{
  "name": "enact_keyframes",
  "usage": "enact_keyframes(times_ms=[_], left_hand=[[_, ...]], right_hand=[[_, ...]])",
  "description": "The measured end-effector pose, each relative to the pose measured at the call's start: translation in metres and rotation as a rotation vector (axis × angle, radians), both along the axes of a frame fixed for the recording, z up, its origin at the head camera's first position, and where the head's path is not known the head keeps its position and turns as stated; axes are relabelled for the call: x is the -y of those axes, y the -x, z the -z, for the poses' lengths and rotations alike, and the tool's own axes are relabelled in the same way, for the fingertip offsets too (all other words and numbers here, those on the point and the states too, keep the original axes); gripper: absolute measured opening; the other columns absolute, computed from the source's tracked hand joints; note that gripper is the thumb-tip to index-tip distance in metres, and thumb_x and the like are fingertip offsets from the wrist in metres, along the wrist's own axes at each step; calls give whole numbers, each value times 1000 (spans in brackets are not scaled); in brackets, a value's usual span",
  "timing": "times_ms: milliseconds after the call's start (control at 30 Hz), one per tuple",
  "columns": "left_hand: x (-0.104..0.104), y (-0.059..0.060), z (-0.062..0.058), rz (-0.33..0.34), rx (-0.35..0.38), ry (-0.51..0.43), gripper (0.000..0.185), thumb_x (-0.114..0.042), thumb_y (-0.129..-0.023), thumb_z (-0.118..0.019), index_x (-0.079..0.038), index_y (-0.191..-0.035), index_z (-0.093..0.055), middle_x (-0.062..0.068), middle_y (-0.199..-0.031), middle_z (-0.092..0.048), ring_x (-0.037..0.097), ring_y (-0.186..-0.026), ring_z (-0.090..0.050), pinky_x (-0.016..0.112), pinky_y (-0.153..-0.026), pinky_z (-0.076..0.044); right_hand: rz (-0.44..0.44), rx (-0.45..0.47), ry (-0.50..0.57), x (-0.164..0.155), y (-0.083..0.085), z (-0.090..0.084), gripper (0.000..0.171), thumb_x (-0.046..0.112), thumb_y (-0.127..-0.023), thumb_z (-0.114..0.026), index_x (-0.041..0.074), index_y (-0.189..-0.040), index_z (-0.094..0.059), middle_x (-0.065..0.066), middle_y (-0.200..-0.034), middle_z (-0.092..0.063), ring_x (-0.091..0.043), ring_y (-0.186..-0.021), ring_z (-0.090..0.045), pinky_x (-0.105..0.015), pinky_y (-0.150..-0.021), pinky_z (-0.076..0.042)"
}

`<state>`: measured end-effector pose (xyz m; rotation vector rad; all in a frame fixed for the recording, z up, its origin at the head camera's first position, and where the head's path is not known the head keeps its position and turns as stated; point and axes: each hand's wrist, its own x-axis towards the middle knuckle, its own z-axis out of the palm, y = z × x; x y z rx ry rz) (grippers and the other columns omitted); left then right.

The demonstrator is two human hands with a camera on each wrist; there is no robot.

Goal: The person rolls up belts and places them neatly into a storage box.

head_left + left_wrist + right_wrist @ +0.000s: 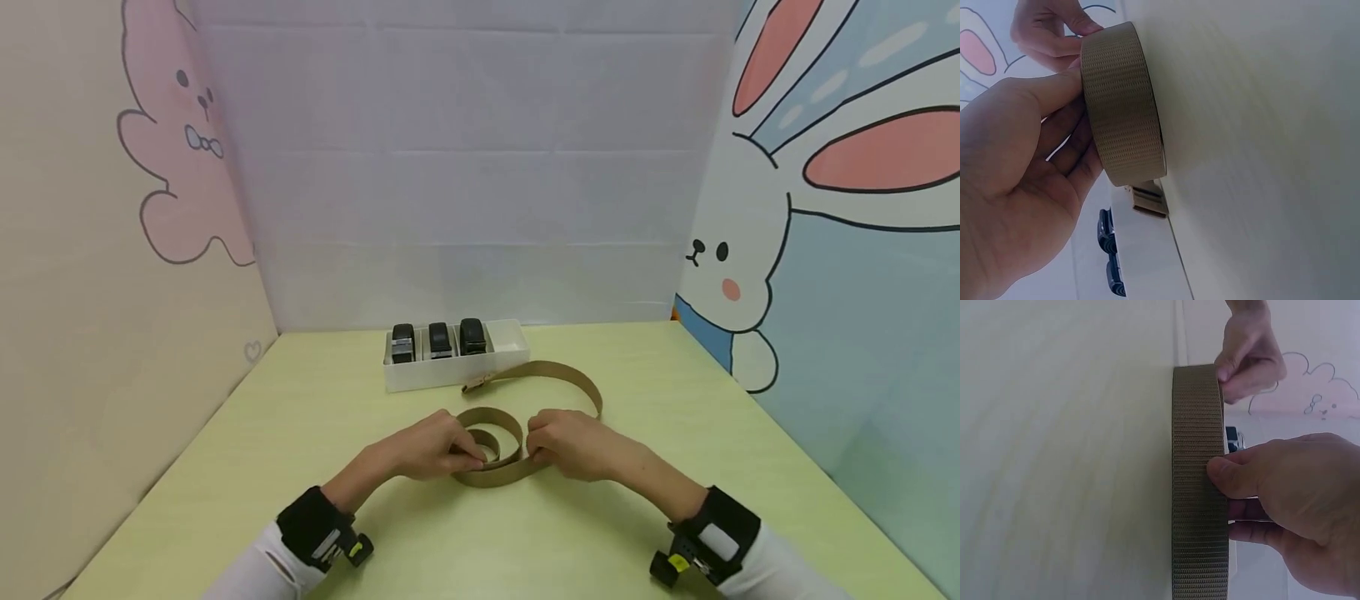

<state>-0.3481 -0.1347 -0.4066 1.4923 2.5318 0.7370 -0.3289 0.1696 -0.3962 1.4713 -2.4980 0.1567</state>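
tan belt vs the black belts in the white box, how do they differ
The tan belt is only partly coiled, its tail and buckle trailing over the table; the black belts are fully rolled. The tan belt is gripped by the left hand and right hand; the black belts sit untouched in the white box.

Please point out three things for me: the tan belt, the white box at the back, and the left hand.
tan belt (pixel 501 477), head view, on the front edge of the coil.
white box (pixel 450 377), head view, on its front wall.
left hand (pixel 427 443), head view, on the back of the hand.
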Motion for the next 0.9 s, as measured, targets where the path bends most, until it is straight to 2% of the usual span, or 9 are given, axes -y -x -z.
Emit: enact_keyframes(times_ms=[167, 400, 600, 733, 900], left_hand=[[1, 1, -1, 6, 2, -3, 14, -11, -107, -77, -8, -110, -90, 2, -95, -87, -12, -76, -57, 11, -71, -49], [3, 1, 0, -5, 20, 7, 16, -11, -109, -76, -7, -113, -90, 4, -100, -88, -12, -77, -58, 12, -71, -49], [3, 1, 0, -8, 19, 13, 16, -11, -108, -76, -6, -115, -90, 4, -99, -89, -10, -73, -54, 13, -67, -45], [2, 0, -1, -4, 11, 14, 16, -11, -108, -77, -8, -115, -90, 1, -100, -89, -11, -75, -56, 13, -69, -47], [2, 0, -1, 3, 0, 6, 15, -11, -108, -77, -8, -113, -90, 0, -98, -88, -12, -75, -57, 13, -69, -48]], right_hand=[[94, 36, -14, -24, 13, -3, 16, 2, -98, -84, 16, -92, -84, 5, -89, -71, -12, -86, -70, -26, -75, -58], [204, 26, -48, -51, 29, -7, 21, -4, -97, -80, 14, -88, -84, 2, -86, -71, -15, -83, -68, -29, -74, -58], [267, 63, -22, -65, 32, -8, 21, -6, -99, -77, 11, -89, -82, -3, -88, -73, -14, -79, -67, -26, -70, -56], [217, 137, -15, -57, 25, -12, 15, -5, -98, -77, 10, -96, -80, -5, -93, -74, -14, -83, -66, -31, -75, -57], [63, 212, 19, -24, 10, -15, 16, 3, -100, -76, 9, -114, -81, -6, -108, -77, -22, -97, -73, -35, -86, -61]])
